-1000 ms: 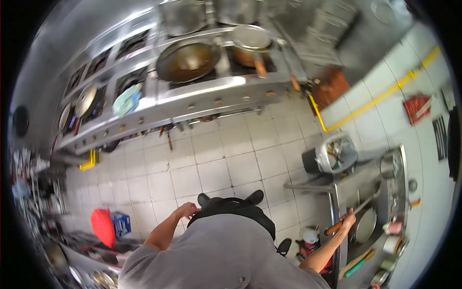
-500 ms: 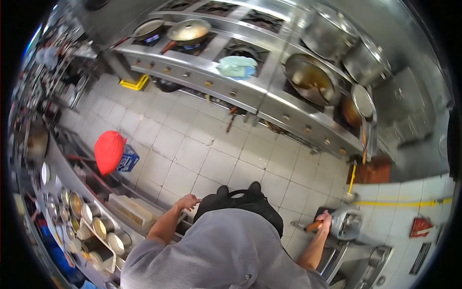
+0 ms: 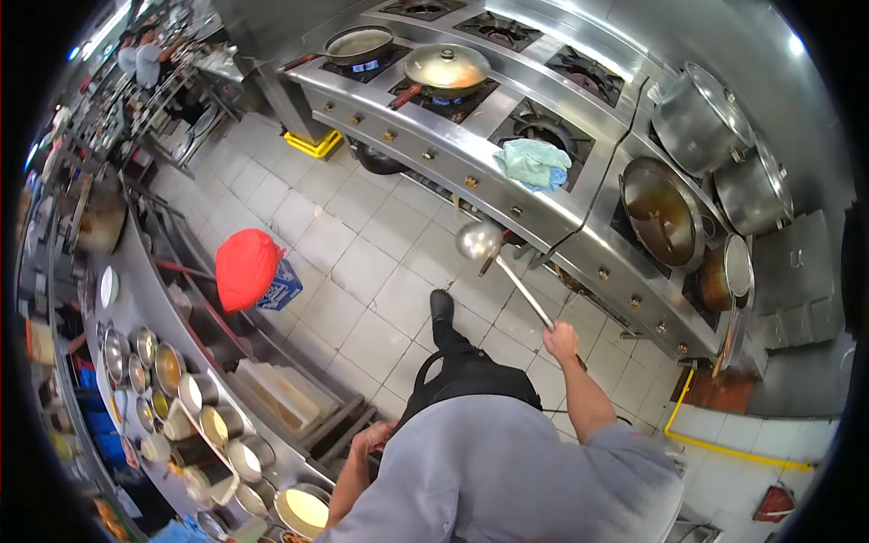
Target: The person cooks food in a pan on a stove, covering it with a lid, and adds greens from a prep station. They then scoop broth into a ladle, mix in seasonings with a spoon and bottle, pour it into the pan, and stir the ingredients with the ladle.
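Ladle point(image 3: 519, 285) juts over the tiled floor point(image 3: 367, 278) toward the stove point(image 3: 434, 145), its handle clamped in the right hand's point(image 3: 561, 341) grip. Left hand point(image 3: 371, 438) is beside the waist; whether its grip is closed cannot be told. Pale green cloth point(image 3: 532, 162) lies on the stove.

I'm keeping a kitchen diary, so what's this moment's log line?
right hand: holding ladle | left hand: beside trousers | lidded pan: on stove

From the wearer: cloth point(image 3: 532, 163) on the stove point(image 3: 561, 213) at twelve o'clock, pots point(image 3: 701, 122) at one — box point(image 3: 282, 288) at ten, bowls point(image 3: 169, 368) on the counter point(image 3: 149, 299) at nine.
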Tool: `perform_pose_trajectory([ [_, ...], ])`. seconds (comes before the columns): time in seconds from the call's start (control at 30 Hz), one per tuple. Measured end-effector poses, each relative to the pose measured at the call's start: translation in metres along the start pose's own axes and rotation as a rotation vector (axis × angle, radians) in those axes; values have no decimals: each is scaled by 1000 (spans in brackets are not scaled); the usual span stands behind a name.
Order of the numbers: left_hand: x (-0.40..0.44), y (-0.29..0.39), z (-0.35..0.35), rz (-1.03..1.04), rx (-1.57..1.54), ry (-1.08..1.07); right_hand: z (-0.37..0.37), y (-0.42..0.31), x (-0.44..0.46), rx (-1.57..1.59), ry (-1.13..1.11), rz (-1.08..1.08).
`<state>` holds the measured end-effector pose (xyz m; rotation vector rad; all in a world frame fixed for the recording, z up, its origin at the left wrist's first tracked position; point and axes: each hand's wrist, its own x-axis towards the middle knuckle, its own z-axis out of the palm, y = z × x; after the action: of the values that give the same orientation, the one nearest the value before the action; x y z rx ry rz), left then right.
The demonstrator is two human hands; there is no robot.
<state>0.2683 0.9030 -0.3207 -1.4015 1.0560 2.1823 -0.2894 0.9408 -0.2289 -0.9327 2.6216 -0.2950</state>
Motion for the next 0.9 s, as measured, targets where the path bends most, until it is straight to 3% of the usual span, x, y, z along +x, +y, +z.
perform_pose_trajectory([
  [0.03, -4, 6, -4, 18, -69, -10, 2, -12, 14, 55, 32, 26],
  [0.13, -50, 58, -5, 276, 242, 151, 4, -55, 60, 231, 122, 117],
  [0.2, -61, 90, -8, 274, 244, 218, -6, -89, 90, 362, 176, 218],
  [0.3, -75, 156, -12, 7, 12, 377, -26, -135, 146, 550, 399, 235],
  [0.4, -8, 104, -71, 73, 70, 419, -37, -155, 220, 609, 523, 263],
  [0.5, -1, 149, -96, 100, -38, 284, -40, -158, 291, 521, 625, 308],
  [0.63, -4, 199, -125, -57, -153, 338, -60, -175, 331, 527, 592, 458],
  [0.7, -24, 233, -134, -87, -163, 393, -41, -162, 351, 447, 720, 293],
  [0.83, -25, 247, -182, -170, -137, 363, -32, -157, 362, 251, 711, 196],
  [0.9, 4, 221, -231, -27, -37, 270, -31, -169, 363, 21, 812, 156],
])
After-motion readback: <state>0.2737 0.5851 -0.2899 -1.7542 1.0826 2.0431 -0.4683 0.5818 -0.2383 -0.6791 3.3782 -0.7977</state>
